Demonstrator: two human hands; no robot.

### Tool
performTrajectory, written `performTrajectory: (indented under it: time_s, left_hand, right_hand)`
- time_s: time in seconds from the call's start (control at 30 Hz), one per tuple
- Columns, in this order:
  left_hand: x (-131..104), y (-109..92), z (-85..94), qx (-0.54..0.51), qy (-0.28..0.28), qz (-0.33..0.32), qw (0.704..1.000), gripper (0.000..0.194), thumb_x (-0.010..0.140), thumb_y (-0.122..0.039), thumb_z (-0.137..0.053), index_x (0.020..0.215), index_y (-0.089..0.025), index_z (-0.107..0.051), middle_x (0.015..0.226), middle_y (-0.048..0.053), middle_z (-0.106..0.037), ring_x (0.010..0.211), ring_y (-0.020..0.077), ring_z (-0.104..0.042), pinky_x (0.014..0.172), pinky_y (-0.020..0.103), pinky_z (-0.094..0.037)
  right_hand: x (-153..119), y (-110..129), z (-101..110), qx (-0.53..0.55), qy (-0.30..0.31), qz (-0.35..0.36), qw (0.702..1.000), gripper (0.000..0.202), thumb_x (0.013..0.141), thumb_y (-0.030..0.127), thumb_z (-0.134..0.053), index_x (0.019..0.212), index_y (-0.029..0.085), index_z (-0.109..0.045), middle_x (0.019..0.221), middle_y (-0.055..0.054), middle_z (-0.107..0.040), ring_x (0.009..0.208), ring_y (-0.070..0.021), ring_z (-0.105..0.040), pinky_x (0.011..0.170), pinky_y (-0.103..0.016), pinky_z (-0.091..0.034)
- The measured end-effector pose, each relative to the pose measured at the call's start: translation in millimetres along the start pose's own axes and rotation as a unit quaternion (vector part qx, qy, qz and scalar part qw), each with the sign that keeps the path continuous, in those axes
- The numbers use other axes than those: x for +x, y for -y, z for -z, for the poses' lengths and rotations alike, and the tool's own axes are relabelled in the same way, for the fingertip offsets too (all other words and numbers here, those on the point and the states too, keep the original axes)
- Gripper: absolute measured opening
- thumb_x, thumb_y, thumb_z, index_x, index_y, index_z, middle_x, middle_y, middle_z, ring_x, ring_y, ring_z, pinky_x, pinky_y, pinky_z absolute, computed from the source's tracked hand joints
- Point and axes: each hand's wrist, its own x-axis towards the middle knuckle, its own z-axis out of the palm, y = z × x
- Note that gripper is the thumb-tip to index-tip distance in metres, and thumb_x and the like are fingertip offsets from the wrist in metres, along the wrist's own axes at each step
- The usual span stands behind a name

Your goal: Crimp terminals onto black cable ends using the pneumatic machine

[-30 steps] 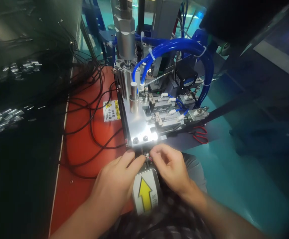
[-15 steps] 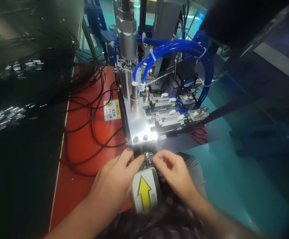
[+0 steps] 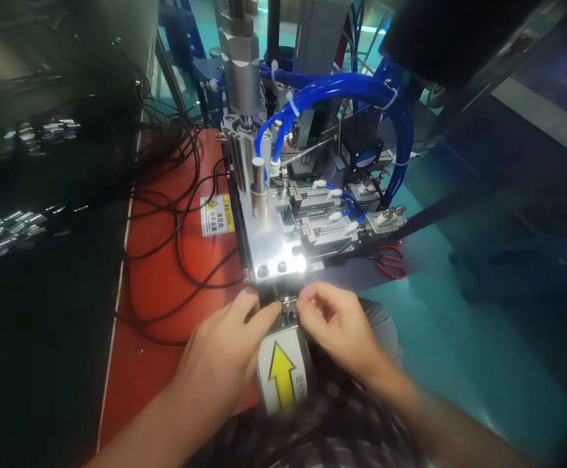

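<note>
Thin coloured wires, reddish and pale, span the narrow gap between my hands, just in front of a machine's shiny metal plate. My right hand is closed, thumb and index finger pinched at the right end of these wires. My left hand is closed as well, its thumb tip at their left end; what lies under its fingers is hidden. Below the fingertips sits a small dark metal fixture. A white label with a yellow arrow lies nearer to me, between my wrists.
Loose black cables cross the orange-red table on the left, near a warning sticker. Blue air tubes arch over the machine's pneumatic cylinders. Red-handled snips lie at the right.
My right hand has moved slightly left and up, closer to my left thumb. The wires now look straighter between the fingers. The whole view has shifted a little.
</note>
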Motion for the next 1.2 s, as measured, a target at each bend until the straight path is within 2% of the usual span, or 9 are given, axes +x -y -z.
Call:
performTrajectory:
  time_s: [0.1, 0.23, 0.4, 0.5, 0.6, 0.73, 0.9, 1.1, 1.2]
  left_hand:
    - [-1.5, 0.3, -0.5, 0.005, -0.007, 0.001, 1.0, 0.036, 0.088, -0.007, -0.038, 0.112, -0.021, -0.062, 0.081, 0.002, -0.052, 0.06, 0.0142, -0.054, 0.05, 0.024, -0.04]
    - [-1.7, 2.1, -1.5, 0.013, -0.006, -0.007, 1.0, 0.035, 0.087, -0.008, -0.04, 0.112, -0.021, -0.061, 0.081, 0.002, -0.051, 0.058, 0.0134, -0.053, 0.048, 0.023, -0.038]
    - [0.1, 2.7, -1.8, 0.011, -0.006, -0.009, 1.0, 0.034, 0.088, -0.009, -0.04, 0.112, -0.022, -0.061, 0.081, 0.001, -0.051, 0.058, 0.0135, -0.053, 0.049, 0.023, -0.039]
    - [-0.9, 2.3, -1.2, 0.006, -0.002, -0.007, 1.0, 0.033, 0.089, -0.011, -0.041, 0.113, -0.021, -0.061, 0.083, 0.002, -0.051, 0.061, 0.0144, -0.055, 0.05, 0.024, -0.042]
    - [-1.9, 2.5, 0.9, 0.005, -0.001, -0.007, 1.0, 0.034, 0.09, -0.012, -0.04, 0.116, -0.02, -0.061, 0.091, 0.005, -0.053, 0.064, 0.0151, -0.057, 0.05, 0.024, -0.044]
    - [0.0, 5.6, 4.8, -0.013, 0.001, -0.042, 0.999, 0.036, 0.09, -0.007, -0.037, 0.115, -0.015, -0.062, 0.093, 0.007, -0.057, 0.071, 0.0165, -0.06, 0.057, 0.025, -0.049]
    - [2.1, 9.4, 4.2, -0.037, -0.013, -0.051, 0.998, 0.035, 0.092, -0.008, -0.037, 0.112, -0.015, -0.064, 0.092, 0.007, -0.059, 0.073, 0.0165, -0.061, 0.058, 0.025, -0.05]
    - [2.4, 3.1, 10.3, 0.075, 0.006, -0.063, 0.995, 0.037, 0.092, -0.009, -0.036, 0.112, -0.015, -0.067, 0.086, 0.008, -0.06, 0.065, 0.0206, -0.06, 0.048, 0.029, -0.046]
    - [2.7, 2.3, 15.1, 0.087, 0.008, -0.069, 0.994, 0.04, 0.091, -0.008, -0.034, 0.114, -0.017, -0.066, 0.087, 0.009, -0.061, 0.069, 0.021, -0.062, 0.047, 0.027, -0.046]
  right_hand:
    - [6.1, -4.8, 1.0, 0.095, 0.036, -0.069, 0.992, 0.011, 0.079, 0.022, -0.055, 0.069, 0.017, -0.056, 0.062, 0.003, -0.047, 0.058, -0.0115, -0.041, 0.054, -0.024, -0.035]
    - [13.9, -9.3, 6.2, 0.138, 0.067, -0.101, 0.983, 0.01, 0.075, 0.022, -0.056, 0.067, 0.016, -0.056, 0.062, 0.002, -0.049, 0.059, -0.0119, -0.042, 0.054, -0.024, -0.034]
    - [11.3, -16.6, 8.2, 0.146, 0.115, -0.151, 0.971, 0.027, 0.087, 0.039, -0.052, 0.072, 0.017, -0.054, 0.061, 0.003, -0.047, 0.052, -0.0107, -0.037, 0.049, -0.025, -0.028]
    - [7.6, -20.2, -1.0, 0.127, 0.092, -0.094, 0.983, 0.035, 0.095, 0.042, -0.04, 0.069, 0.019, -0.047, 0.063, 0.003, -0.042, 0.057, -0.0121, -0.037, 0.052, -0.026, -0.03]
    - [7.2, -21.8, -11.6, 0.118, 0.057, -0.033, 0.991, 0.032, 0.096, 0.037, -0.042, 0.068, 0.021, -0.039, 0.066, 0.004, -0.037, 0.063, -0.0126, -0.036, 0.058, -0.026, -0.032]
    - [10.0, -23.0, -16.2, 0.143, 0.043, 0.01, 0.989, 0.026, 0.095, 0.03, -0.044, 0.071, 0.021, -0.042, 0.068, 0.004, -0.039, 0.063, -0.0126, -0.037, 0.059, -0.026, -0.033]
    - [13.6, -26.0, -12.2, 0.13, 0.054, 0.042, 0.989, 0.023, 0.093, 0.026, -0.046, 0.071, 0.02, -0.045, 0.066, 0.003, -0.042, 0.062, -0.0129, -0.04, 0.058, -0.026, -0.034]
    - [14.7, -30.3, -14.6, 0.169, 0.051, 0.025, 0.984, 0.023, 0.092, 0.03, -0.047, 0.071, 0.02, -0.046, 0.066, 0.003, -0.041, 0.062, -0.0134, -0.039, 0.058, -0.026, -0.035]
    - [14.2, -30.5, -16.9, 0.183, 0.051, 0.021, 0.982, 0.025, 0.092, 0.034, -0.047, 0.07, 0.021, -0.045, 0.066, 0.003, -0.041, 0.061, -0.0134, -0.039, 0.056, -0.026, -0.036]
